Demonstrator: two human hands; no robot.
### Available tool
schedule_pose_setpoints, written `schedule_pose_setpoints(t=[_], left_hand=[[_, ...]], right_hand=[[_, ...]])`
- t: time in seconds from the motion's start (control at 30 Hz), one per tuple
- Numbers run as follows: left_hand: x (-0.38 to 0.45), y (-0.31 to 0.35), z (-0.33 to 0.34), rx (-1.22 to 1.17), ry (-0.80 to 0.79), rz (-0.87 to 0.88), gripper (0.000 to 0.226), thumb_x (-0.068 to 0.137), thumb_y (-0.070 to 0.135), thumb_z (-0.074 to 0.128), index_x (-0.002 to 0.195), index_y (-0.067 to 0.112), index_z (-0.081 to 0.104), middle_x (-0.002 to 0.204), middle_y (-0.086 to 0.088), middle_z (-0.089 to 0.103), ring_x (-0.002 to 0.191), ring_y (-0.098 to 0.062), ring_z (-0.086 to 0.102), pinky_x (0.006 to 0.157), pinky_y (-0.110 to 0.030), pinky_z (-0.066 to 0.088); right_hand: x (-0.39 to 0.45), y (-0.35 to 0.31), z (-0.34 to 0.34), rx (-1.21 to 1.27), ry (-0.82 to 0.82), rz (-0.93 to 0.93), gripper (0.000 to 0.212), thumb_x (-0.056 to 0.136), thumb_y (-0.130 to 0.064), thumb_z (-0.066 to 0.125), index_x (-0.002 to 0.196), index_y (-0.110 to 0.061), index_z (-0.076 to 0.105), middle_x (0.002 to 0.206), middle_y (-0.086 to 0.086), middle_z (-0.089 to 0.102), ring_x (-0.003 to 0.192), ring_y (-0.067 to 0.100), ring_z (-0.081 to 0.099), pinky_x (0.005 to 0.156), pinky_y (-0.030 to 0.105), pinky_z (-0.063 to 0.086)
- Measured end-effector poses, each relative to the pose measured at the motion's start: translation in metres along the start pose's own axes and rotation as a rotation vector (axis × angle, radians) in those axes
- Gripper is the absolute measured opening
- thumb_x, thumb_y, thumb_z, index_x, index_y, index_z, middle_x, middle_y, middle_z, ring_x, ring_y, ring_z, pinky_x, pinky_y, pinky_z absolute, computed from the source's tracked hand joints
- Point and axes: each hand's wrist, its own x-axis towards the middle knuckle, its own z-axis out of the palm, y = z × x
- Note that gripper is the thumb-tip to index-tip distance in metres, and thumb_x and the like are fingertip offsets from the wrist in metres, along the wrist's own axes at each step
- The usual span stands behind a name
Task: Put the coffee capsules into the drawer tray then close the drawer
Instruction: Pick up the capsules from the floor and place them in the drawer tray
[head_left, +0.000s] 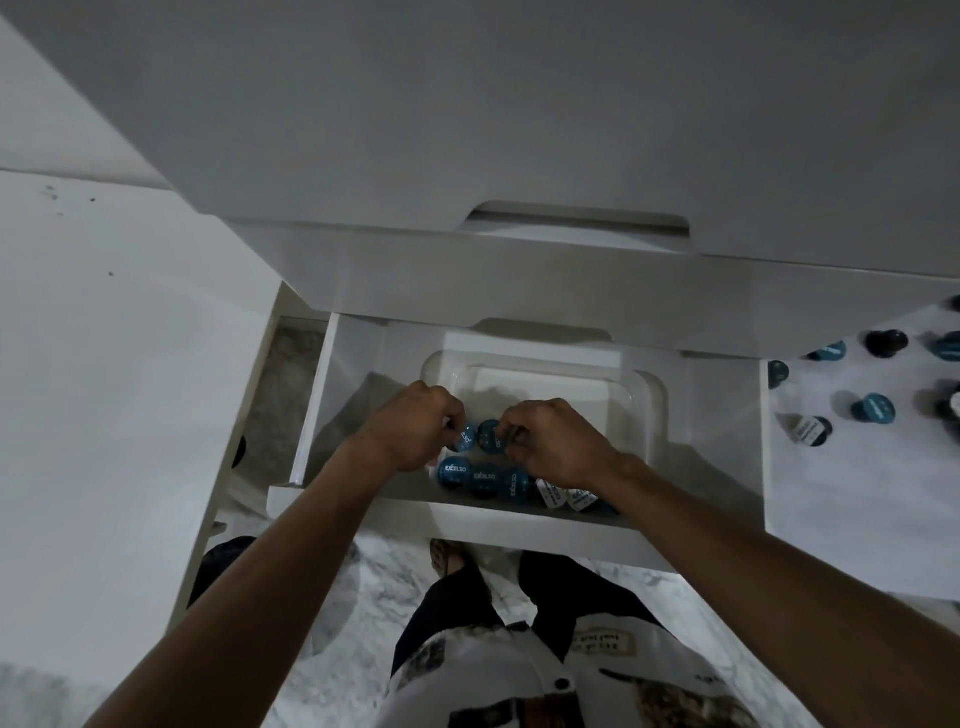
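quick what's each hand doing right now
Left hand: pinching a blue capsule over the tray.
Right hand: pinching another blue capsule beside it.

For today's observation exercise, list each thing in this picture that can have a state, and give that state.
Drawer: pulled open.
Clear tray: inside the drawer, partly filled along its near edge.
Capsules in the tray: a row, foil lids showing.
Left hand: fingers pinch a capsule.
Right hand: fingers pinch another capsule.
Capsules on the counter: loose, not yet moved.
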Motion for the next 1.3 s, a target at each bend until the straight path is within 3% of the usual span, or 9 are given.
schedule_pose_setpoints(t=[0.13,0.3,0.43,0.5,0.6,0.67,0.87,1.07,1.3], left_hand=[[0.002,-0.002,0.002,0.012,-0.002,-0.007,0.009,0.090,0.028,0.064,0.098,0.027,0.067,0.106,-0.001,0.066,0.095,-0.017,0.056,0.080,-0.030,0.046],[-0.004,0.003,-0.001,-0.061,-0.003,0.000,0.010,0.089,0.029,0.065,0.098,0.032,0.064,0.097,0.004,0.069,0.073,-0.008,0.062,0.077,-0.040,0.056],[-0.011,0.007,-0.002,-0.158,0.050,-0.024,0.012,0.089,0.028,0.066,0.102,0.026,0.066,0.092,0.005,0.072,0.067,-0.006,0.068,0.073,-0.038,0.057],[-0.015,0.011,-0.004,-0.192,0.111,-0.052,0.022,0.087,0.029,0.069,0.108,0.023,0.067,0.104,0.003,0.072,0.074,-0.009,0.067,0.076,-0.037,0.057],[-0.023,0.019,-0.004,-0.250,0.212,-0.093,0.033,0.085,0.027,0.073,0.116,0.019,0.066,0.114,0.004,0.070,0.077,-0.010,0.068,0.075,-0.021,0.054],[-0.030,0.026,-0.004,-0.276,0.269,-0.106,0.036,0.084,0.025,0.074,0.118,0.018,0.066,0.117,0.004,0.069,0.080,-0.009,0.068,0.072,-0.010,0.048],[-0.045,0.054,-0.011,-0.355,0.374,-0.086,0.037,0.082,0.027,0.076,0.117,0.018,0.066,0.118,0.005,0.068,0.082,0.000,0.066,0.069,-0.001,0.044],[-0.047,0.100,-0.004,-0.474,0.451,0.009,0.033,0.080,0.028,0.077,0.110,0.019,0.068,0.103,0.011,0.066,0.078,0.008,0.064,0.063,-0.001,0.045],[-0.040,0.200,0.026,-0.516,0.457,0.200,0.029,0.078,0.025,0.080,0.105,0.018,0.071,0.097,0.010,0.071,0.079,0.005,0.067,0.065,-0.003,0.045]], right_hand=[[0.001,-0.001,0.001,-0.012,-0.034,0.001,0.021,0.082,-0.011,0.067,0.101,-0.019,0.070,0.099,0.001,0.070,0.085,0.017,0.063,0.077,0.037,0.055],[-0.001,0.000,0.001,0.019,-0.045,0.002,0.022,0.082,-0.012,0.069,0.102,-0.021,0.069,0.100,0.000,0.070,0.085,0.015,0.064,0.078,0.037,0.056],[-0.003,0.001,-0.006,0.116,0.004,0.010,0.019,0.084,-0.013,0.070,0.101,-0.023,0.069,0.100,-0.001,0.070,0.085,0.009,0.065,0.078,0.031,0.056],[-0.004,0.001,-0.009,0.186,0.061,0.019,0.021,0.084,-0.016,0.071,0.103,-0.024,0.068,0.101,-0.002,0.070,0.085,0.006,0.064,0.078,0.027,0.054],[-0.010,-0.002,-0.015,0.305,0.172,0.030,0.030,0.082,-0.017,0.074,0.110,-0.022,0.066,0.105,-0.006,0.068,0.088,0.006,0.064,0.079,0.022,0.052],[-0.017,-0.005,-0.018,0.376,0.251,0.033,0.036,0.080,-0.020,0.077,0.114,-0.022,0.065,0.106,-0.007,0.068,0.088,0.005,0.065,0.080,0.018,0.051],[-0.049,-0.018,-0.031,0.484,0.447,0.083,0.047,0.078,-0.034,0.080,0.120,-0.025,0.063,0.103,-0.014,0.067,0.088,-0.004,0.064,0.077,0.005,0.046],[-0.112,-0.024,-0.035,0.558,0.656,0.130,0.046,0.077,-0.033,0.081,0.118,-0.024,0.063,0.106,-0.011,0.068,0.088,0.002,0.066,0.082,0.021,0.055],[-0.204,0.008,-0.061,0.572,0.848,0.214,0.043,0.079,-0.033,0.079,0.118,-0.022,0.064,0.106,-0.009,0.070,0.087,0.004,0.068,0.079,0.024,0.057]])
